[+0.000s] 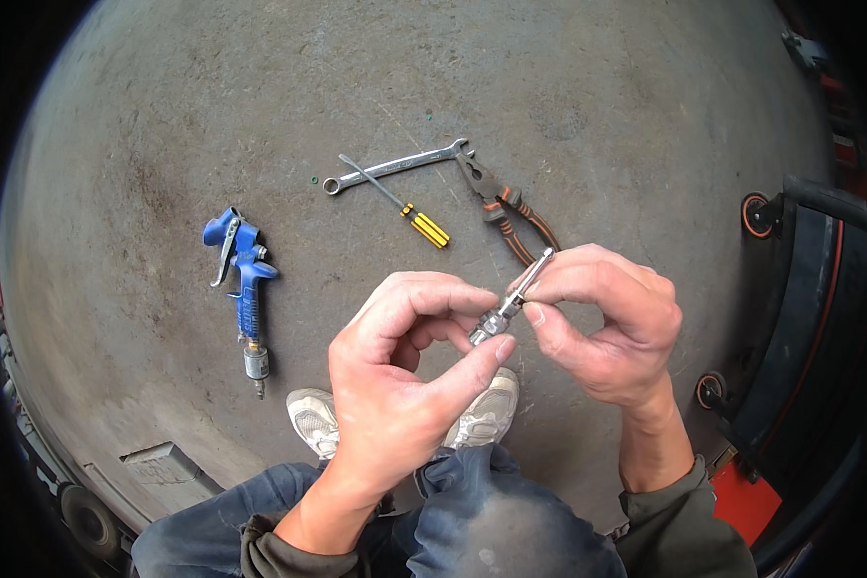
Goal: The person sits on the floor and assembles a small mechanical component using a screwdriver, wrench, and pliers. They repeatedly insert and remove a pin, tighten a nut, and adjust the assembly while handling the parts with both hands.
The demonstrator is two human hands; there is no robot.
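Above my shoes, both hands meet on a small shiny metal fitting (492,326) with a wider ridged end and a slim stem, tilted up to the right. My left hand (395,361) pinches its thick lower end between thumb and fingers. The slim stem is between the thumb and index finger of my right hand (612,323). Beyond them on the floor lie pliers (496,197) with black and orange handles, a combination wrench (400,166) and a yellow-handled screwdriver (409,214) across the wrench. To the left rests a blue spray gun (249,255) with a metal cylinder on its handle end.
Tiny green rings (314,180) lie on the grey concrete floor (597,77). A dark wheeled cart (790,318) with orange-rimmed casters stands at right, a red surface (745,503) below it. My shoes (486,409) are under my hands. A recessed floor plate (169,467) is at lower left.
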